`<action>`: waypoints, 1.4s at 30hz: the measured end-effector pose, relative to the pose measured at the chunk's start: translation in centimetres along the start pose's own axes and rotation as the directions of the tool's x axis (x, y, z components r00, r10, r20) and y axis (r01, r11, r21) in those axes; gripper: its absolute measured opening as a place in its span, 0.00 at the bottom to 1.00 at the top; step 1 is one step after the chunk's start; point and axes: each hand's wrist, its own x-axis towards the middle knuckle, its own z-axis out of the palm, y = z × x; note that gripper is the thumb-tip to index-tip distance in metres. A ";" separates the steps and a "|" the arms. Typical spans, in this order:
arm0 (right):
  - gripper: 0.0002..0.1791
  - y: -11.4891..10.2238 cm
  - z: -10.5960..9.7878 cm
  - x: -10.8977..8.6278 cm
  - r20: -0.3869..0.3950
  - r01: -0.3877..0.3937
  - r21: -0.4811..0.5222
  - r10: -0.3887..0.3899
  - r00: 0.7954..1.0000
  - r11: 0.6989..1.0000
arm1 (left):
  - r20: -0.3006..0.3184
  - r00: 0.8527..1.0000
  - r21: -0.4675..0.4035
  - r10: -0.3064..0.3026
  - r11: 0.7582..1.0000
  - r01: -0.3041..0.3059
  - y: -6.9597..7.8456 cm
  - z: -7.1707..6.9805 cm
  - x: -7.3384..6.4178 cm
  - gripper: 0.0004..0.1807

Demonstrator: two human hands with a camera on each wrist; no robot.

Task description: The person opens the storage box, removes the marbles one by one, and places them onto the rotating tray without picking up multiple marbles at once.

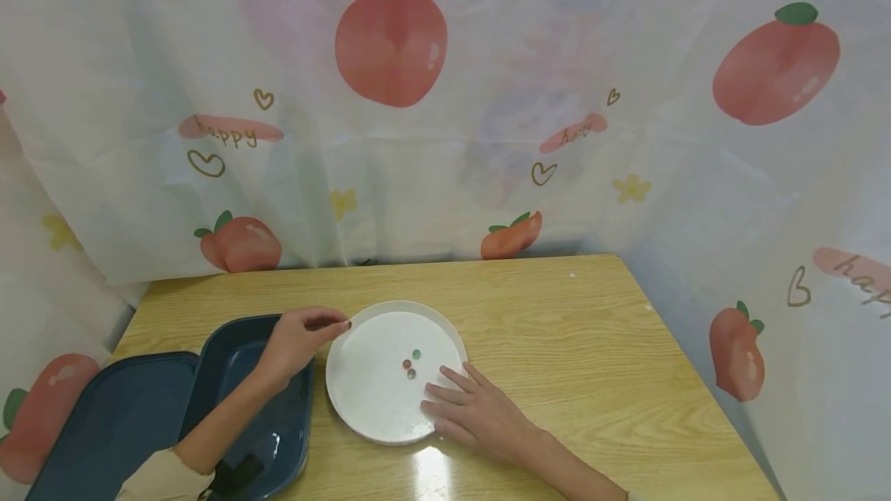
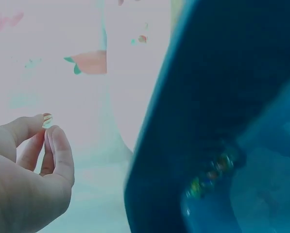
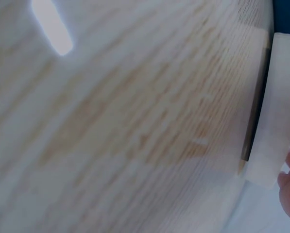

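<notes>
My left hand [image 1: 295, 342] is over the right side of a deep blue tray [image 1: 285, 420], its thumb and fingertips pinching a small glass marble [image 2: 47, 119] by the left rim of a round white plate [image 1: 376, 408]. Three marbles lie close together near the plate's middle: a green marble [image 1: 416, 354], a reddish marble [image 1: 407, 364] and a greyish marble [image 1: 411, 373]. Spread, mostly straight fingers of my right hand [image 1: 480, 412] lie over the plate's right edge. In the left wrist view, several colourful marbles [image 2: 210, 175] are gathered in a corner of the blue tray.
A second, shallower blue tray [image 1: 125, 416] lies at the far left, partly under the deep one. Everything stands on a wood-grain table [image 1: 592, 362]. Behind it and along the sides hangs a fruit-printed cloth [image 1: 445, 176].
</notes>
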 end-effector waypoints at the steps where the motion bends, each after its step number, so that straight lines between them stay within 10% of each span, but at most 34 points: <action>1: 0.19 0.0 0.0 0.0 0.003 -0.004 0.003 0.004 1.000 1.000 | 0.004 1.000 -0.006 -0.001 1.000 0.001 0.2 0.3 0.0 0.15; 20: 0.19 0.0 -0.1 -0.1 0.001 -0.008 0.004 0.008 1.000 1.000 | 0.023 0.998 -0.122 -0.056 0.991 0.058 0.1 7.4 1.3 0.05; 42: 0.19 0.0 0.0 0.0 -0.006 -0.007 0.019 0.008 1.000 1.000 | -0.040 0.997 0.070 -0.072 0.995 0.074 -2.0 10.6 2.3 0.02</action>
